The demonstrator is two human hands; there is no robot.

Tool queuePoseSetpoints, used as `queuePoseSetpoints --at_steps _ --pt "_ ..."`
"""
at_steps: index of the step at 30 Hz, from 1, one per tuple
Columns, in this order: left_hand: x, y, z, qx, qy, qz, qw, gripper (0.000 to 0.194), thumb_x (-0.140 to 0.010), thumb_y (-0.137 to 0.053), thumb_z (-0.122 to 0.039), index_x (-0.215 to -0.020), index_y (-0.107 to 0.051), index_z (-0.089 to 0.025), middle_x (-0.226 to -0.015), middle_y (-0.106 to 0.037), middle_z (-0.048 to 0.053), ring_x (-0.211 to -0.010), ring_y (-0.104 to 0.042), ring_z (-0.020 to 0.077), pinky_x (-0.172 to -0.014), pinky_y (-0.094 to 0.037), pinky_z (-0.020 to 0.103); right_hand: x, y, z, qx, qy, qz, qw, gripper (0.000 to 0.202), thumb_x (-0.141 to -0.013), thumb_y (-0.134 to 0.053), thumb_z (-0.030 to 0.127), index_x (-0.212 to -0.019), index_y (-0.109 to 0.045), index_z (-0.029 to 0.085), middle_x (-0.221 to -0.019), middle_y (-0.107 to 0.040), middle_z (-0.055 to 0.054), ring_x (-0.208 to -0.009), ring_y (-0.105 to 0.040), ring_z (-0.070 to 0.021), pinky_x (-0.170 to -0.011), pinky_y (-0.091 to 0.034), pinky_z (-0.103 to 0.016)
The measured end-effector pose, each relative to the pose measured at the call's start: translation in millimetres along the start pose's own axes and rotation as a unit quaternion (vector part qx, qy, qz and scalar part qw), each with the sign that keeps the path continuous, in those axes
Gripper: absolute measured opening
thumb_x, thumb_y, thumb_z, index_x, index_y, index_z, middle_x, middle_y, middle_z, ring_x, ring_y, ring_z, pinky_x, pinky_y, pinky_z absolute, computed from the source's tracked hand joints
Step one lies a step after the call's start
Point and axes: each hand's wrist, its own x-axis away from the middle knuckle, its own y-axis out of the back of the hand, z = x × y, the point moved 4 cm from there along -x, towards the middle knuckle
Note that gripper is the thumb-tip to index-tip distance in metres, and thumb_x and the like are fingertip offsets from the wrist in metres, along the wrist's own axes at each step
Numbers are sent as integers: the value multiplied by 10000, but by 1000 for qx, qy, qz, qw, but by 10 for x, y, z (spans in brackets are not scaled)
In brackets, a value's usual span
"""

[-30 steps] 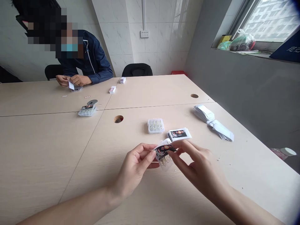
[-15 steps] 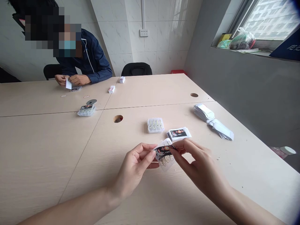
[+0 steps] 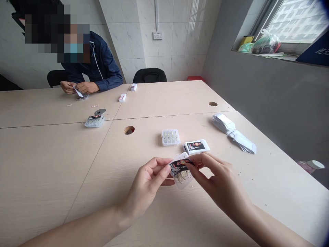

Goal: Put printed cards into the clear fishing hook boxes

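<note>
A small clear plastic box (image 3: 183,178) with gold hooks inside is held above the table, a black label (image 3: 179,166) lying across it. My left hand (image 3: 153,175) grips the box and the label's left end between thumb and fingers. At the label's right end, my right hand (image 3: 208,171) pinches the black strip against the box. Just beyond are a stack of white sheets with black labels (image 3: 196,146) and another clear box of hooks (image 3: 170,137), which lies on the table.
Folded white papers (image 3: 223,123) fan out at the right. Clear boxes (image 3: 94,121) and a grey disc (image 3: 100,112) lie at the left. Across the table (image 3: 159,103), a person in a blue jacket (image 3: 106,68) handles a white paper. Small white stacks (image 3: 122,98) sit near the middle seam.
Both my hands have stayed almost still, with the box very slightly shifted. Across the table, the white paper in the person's hands has tilted.
</note>
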Motion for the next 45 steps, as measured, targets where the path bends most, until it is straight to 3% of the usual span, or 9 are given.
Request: queuePoseSetpoints --at_steps 45 --pt "1 5 14 2 6 13 1000 218 -919 -552 -362 -1062 -604 -206 -1059 -712 40 -938 -647 158 -819 -573 306 -19 10 -1 -4 0 -15 1000 75 -889 -572 249 -867 -641 232 -749 -679 27 -649 -624 -120 -629 -477 -248"
